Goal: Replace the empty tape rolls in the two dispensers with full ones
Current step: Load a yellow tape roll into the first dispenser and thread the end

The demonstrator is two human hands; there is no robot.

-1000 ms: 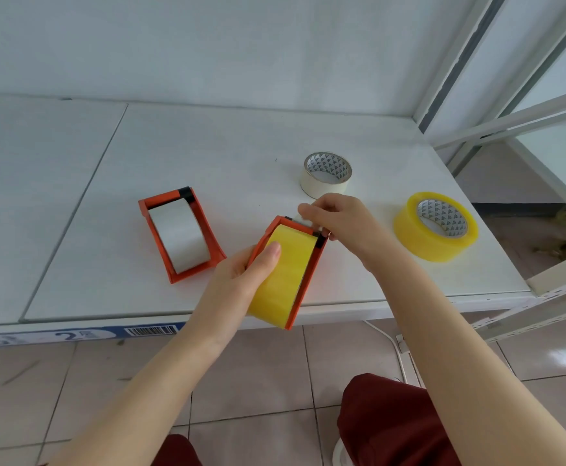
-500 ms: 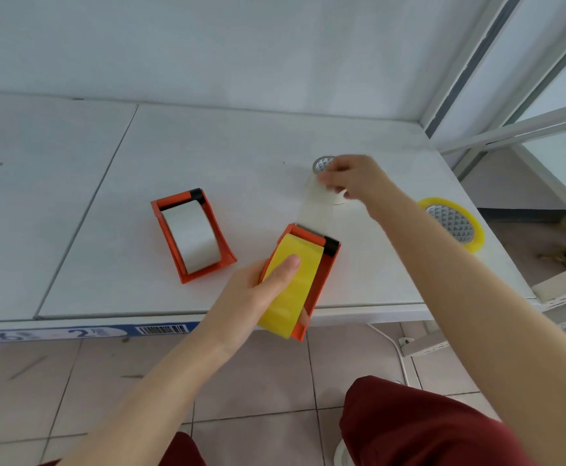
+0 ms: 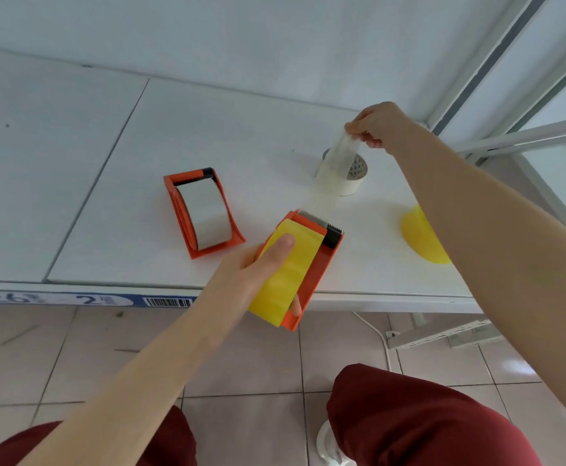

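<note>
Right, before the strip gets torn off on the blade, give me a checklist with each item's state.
1. Left hand has a firm grip on the held dispenser: ok, thumb across the yellow roll.
2. Right hand pinches the end of the tape strip: ok.
3. Strip passes over the serrated blade: ok.
4. Strip free of twists: cannot tell, it is see-through.
5. Strip clear of the white roll behind it: cannot tell.
6. Second dispenser loaded and set on the table: ok.
</note>
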